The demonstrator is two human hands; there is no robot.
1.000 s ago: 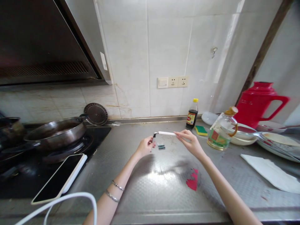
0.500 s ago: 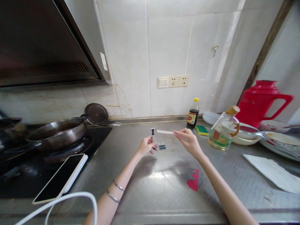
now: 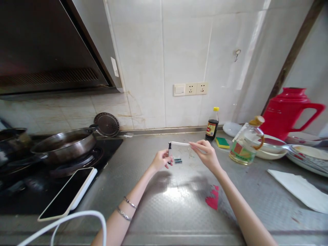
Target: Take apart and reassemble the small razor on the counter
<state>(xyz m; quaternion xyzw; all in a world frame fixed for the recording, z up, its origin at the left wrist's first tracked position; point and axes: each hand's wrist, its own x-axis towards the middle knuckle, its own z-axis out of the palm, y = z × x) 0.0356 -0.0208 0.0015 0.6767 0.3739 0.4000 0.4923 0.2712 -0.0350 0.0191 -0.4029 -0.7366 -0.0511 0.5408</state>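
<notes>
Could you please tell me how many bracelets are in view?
2, both around the left forearm: one bracelet nearer the left hand, the other bracelet further up the arm. None appears hidden.

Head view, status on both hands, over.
Left hand holding razor-like tool. Right hand pinching white stick, tip at tool's top, contact unclear. Small dark pieces beside left hand.

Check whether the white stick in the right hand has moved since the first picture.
Yes, slightly left: judged against the fixed switch panel, the white stick now has its far tip left of the panel's left edge.
</notes>
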